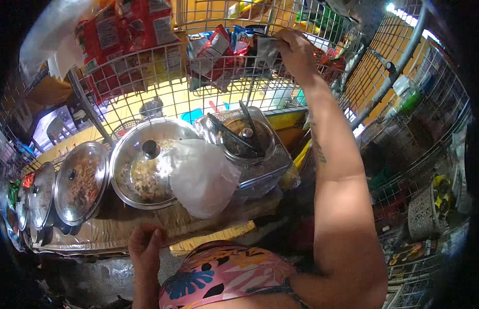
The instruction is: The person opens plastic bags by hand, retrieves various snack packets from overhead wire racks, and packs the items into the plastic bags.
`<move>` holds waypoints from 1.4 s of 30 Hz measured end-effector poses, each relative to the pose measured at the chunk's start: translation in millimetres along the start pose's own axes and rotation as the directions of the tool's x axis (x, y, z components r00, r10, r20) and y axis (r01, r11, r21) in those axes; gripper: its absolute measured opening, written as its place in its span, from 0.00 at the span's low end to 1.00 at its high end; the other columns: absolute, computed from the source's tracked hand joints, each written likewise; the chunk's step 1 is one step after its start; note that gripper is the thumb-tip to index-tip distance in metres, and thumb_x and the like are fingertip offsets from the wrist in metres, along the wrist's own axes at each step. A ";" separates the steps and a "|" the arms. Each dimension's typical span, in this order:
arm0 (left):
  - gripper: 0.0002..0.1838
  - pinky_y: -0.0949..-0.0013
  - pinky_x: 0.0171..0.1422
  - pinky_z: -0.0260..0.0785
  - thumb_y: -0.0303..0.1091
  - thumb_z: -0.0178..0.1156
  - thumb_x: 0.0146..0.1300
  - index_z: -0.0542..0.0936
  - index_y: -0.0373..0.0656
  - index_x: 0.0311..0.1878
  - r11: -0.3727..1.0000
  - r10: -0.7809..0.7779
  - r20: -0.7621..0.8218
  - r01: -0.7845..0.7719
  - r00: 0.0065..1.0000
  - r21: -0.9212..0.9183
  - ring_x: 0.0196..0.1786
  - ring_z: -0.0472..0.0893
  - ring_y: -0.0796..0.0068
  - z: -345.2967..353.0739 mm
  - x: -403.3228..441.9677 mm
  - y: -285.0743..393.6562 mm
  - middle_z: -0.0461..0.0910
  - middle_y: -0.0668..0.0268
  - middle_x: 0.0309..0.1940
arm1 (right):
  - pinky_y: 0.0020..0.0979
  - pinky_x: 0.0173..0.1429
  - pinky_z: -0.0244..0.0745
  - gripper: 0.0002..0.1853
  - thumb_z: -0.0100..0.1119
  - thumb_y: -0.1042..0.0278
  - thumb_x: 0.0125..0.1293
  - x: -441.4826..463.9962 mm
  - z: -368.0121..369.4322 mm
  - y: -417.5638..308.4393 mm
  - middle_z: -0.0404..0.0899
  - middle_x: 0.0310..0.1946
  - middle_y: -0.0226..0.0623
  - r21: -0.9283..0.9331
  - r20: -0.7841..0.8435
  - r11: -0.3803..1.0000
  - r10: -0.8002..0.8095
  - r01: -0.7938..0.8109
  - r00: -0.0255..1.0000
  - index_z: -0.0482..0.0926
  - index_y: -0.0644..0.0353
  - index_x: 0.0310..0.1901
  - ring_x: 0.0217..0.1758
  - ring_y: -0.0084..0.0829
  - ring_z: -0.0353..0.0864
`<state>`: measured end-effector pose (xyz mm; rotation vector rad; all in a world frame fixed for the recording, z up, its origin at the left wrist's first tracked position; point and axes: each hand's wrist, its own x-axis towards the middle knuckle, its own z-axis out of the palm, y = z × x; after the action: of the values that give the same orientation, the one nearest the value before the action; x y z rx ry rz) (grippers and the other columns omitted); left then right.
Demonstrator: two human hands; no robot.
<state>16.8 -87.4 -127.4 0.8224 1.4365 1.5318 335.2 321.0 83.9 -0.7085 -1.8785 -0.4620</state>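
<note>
My right hand (297,51) reaches up to the wire grid, its fingers pinched on a dark grey packet (269,50) that hangs among red and blue packets (216,44). Low on the left, my left hand (145,246) is held in front of the counter edge, loosely curled, with the thumb apart from the fingers and nothing visible in it. Beyond it stands a round pan of food under a glass lid (150,149). A whitish plastic bag (204,177) covers part of that lid. Black tongs (231,134) rest on a square metal food warmer (260,170).
More lidded dishes (82,183) line the counter (110,232) to the left. Wire grid (146,87) rises behind the food, with red packets (121,31) hung at upper left. A metal pole (389,82) and a woven basket (424,213) are on the right.
</note>
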 end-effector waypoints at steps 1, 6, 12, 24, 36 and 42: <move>0.03 0.71 0.46 0.73 0.26 0.61 0.68 0.79 0.37 0.41 0.999 0.014 0.022 -0.012 1.000 -0.047 0.37 0.80 0.77 -2.8 1.9 3.1 0.84 0.63 0.35 | 0.44 0.49 0.77 0.08 0.59 0.64 0.68 2.3 -6.5 -6.2 0.81 0.30 0.48 -0.069 -0.070 0.987 -0.153 0.148 0.986 0.82 0.58 0.38 0.42 0.51 0.83; 0.06 0.68 0.50 0.72 0.30 0.62 0.68 0.79 0.38 0.42 0.973 0.231 0.006 -0.231 0.973 0.016 0.41 0.79 0.74 -38.3 24.4 27.6 0.83 0.61 0.39 | 0.43 0.46 0.76 0.11 0.60 0.63 0.71 -2.5 -58.7 -68.9 0.78 0.35 0.45 -0.388 -0.480 0.894 -0.402 0.222 0.780 0.75 0.62 0.37 0.37 0.45 0.80; 0.20 0.58 0.62 0.70 0.39 0.70 0.63 0.78 0.36 0.51 0.605 0.707 0.411 -0.793 0.576 0.070 0.58 0.78 0.53 8.9 29.8 125.1 0.79 0.48 0.52 | 0.40 0.47 0.75 0.17 0.60 0.55 0.71 -98.0 -77.5 -255.6 0.77 0.38 0.41 0.544 -0.407 0.749 0.630 -0.379 0.662 0.73 0.62 0.44 0.39 0.38 0.78; 0.36 0.58 0.54 0.76 0.36 0.73 0.55 0.69 0.31 0.64 0.682 0.572 0.708 -0.720 0.415 -0.129 0.51 0.83 0.49 148.1 35.5 88.2 0.78 0.45 0.54 | 0.33 0.35 0.70 0.16 0.58 0.52 0.72 -194.4 -123.8 -202.8 0.72 0.33 0.36 0.887 0.320 0.176 0.432 -0.427 0.843 0.72 0.57 0.45 0.33 0.32 0.74; 0.29 0.67 0.53 0.75 0.38 0.70 0.63 0.71 0.33 0.62 0.927 0.092 0.478 -0.251 0.873 0.280 0.49 0.80 0.75 215.9 48.1 109.5 0.83 0.59 0.46 | 0.40 0.55 0.80 0.49 0.48 0.19 0.60 -185.5 -81.0 -122.4 0.82 0.51 0.43 0.618 0.756 -0.456 0.569 -0.640 0.324 0.75 0.65 0.59 0.53 0.35 0.83; 0.22 0.73 0.52 0.72 0.36 0.65 0.68 0.73 0.33 0.59 0.990 0.120 0.440 -0.140 0.890 0.015 0.46 0.78 0.81 217.8 58.1 94.6 0.82 0.65 0.45 | 0.38 0.53 0.82 0.47 0.52 0.23 0.62 -182.6 -59.1 -106.2 0.83 0.50 0.43 0.700 0.711 -0.421 0.490 -0.577 0.505 0.74 0.67 0.60 0.50 0.35 0.85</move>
<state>174.3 60.4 -12.7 1.2264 1.1015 1.3018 360.2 157.4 -60.0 -0.4791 -0.9975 1.6450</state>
